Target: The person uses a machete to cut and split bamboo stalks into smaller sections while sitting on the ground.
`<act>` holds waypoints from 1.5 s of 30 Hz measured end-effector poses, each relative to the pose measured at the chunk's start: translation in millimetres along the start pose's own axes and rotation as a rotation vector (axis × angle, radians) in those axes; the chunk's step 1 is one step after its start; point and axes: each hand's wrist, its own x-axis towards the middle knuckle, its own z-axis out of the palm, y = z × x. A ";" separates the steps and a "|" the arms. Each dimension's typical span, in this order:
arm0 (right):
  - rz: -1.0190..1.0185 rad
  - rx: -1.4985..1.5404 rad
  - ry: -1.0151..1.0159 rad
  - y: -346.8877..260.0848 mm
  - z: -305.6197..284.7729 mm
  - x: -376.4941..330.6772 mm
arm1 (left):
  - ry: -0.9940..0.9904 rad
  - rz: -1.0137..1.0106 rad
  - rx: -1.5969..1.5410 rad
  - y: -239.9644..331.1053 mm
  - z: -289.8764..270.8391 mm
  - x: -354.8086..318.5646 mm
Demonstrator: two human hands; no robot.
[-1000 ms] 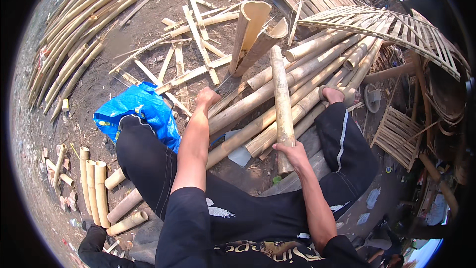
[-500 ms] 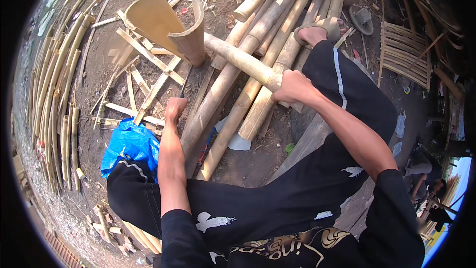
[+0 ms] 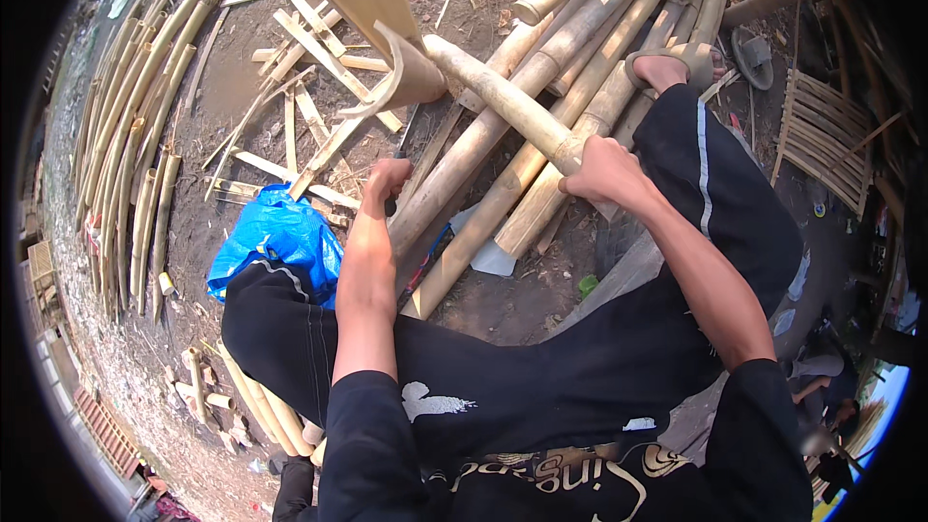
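Note:
My right hand (image 3: pixel 601 170) grips the near end of a pale bamboo pole (image 3: pixel 498 95). The pole slants up and left, and its far end meets a curved split bamboo piece (image 3: pixel 404 77). My left hand (image 3: pixel 387 179) is closed around a dark handle of a tool on the ground, with a thin blade running up toward the pole. Both hands are above a pile of long bamboo poles (image 3: pixel 580 10) that lies across my front. I am seated, in black trousers, with my sandalled foot (image 3: pixel 669 68) resting on the pile.
A blue plastic sheet (image 3: pixel 275 244) lies by my left knee. Long bamboo strips (image 3: pixel 126 135) line the left side, with flat offcuts (image 3: pixel 309 48) scattered ahead. A slatted bamboo panel (image 3: pixel 822 135) stands at the right. Short bamboo pieces (image 3: pixel 261 411) lie lower left. Another person (image 3: pixel 822 396) is lower right.
My right hand has swung the pole further left, toward the split pieces. My left hand has gone from reaching onto the pile to closing on the dark handle nearer me.

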 end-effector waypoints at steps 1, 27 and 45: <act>-0.005 0.072 -0.018 -2.1 -9.2 -0.2 | -0.037 -0.003 -0.003 -3.2 -3.3 -1.5; -0.069 1.134 -0.516 -81.3 176.4 -32.9 | -0.024 0.060 -0.111 23.2 20.5 -36.1; -0.421 1.411 -0.108 -44.2 71.1 -93.6 | -0.148 0.350 -0.624 129.9 -64.8 -158.0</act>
